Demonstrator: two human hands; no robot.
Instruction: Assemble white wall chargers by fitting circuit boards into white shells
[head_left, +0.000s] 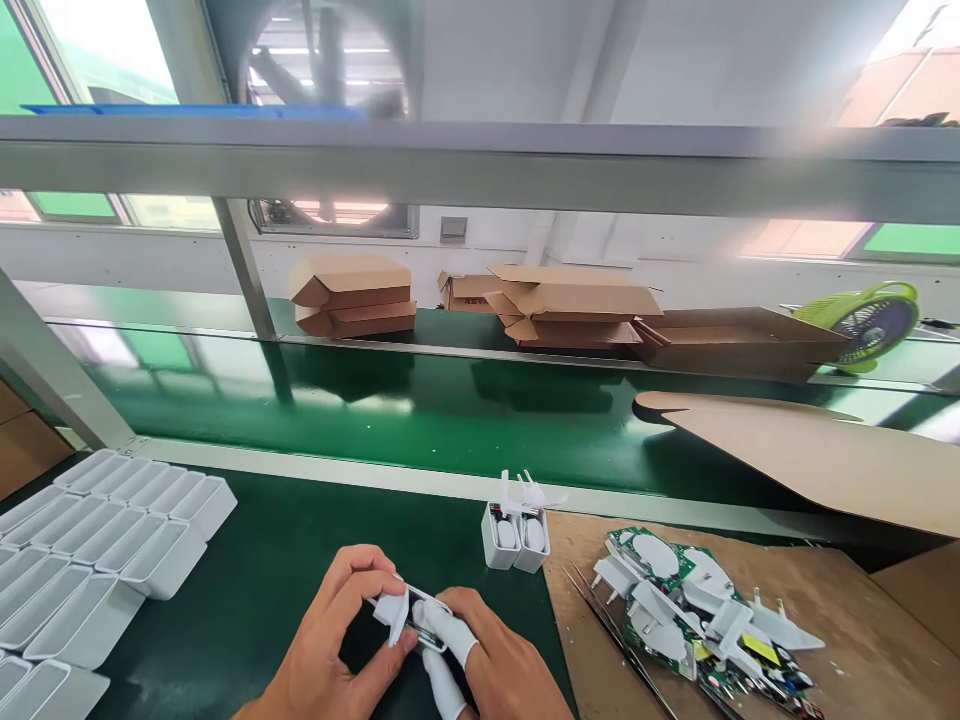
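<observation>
Low over the green bench, my left hand (pixel 337 635) pinches a white plastic plug piece (pixel 395 612) between thumb and fingers. It meets a small white charger housing (pixel 430 640), which my right hand (pixel 499 660) grips from the other side. White finger cots cover some of my right fingertips. Much of the housing is hidden by my fingers. Beyond my hands, two white charger housings (pixel 501 545) stand side by side, with circuit parts and plug pieces sticking out of their tops.
Rows of white housings (pixel 94 600) lie at left. A brown board (pixel 847 580) at right carries a heap of circuit boards with white plug parts (pixel 675 600) and tweezers (pixel 619 640). Cardboard boxes (pixel 577 300) and a green fan (pixel 862 325) stand behind the green belt (pixel 442 420).
</observation>
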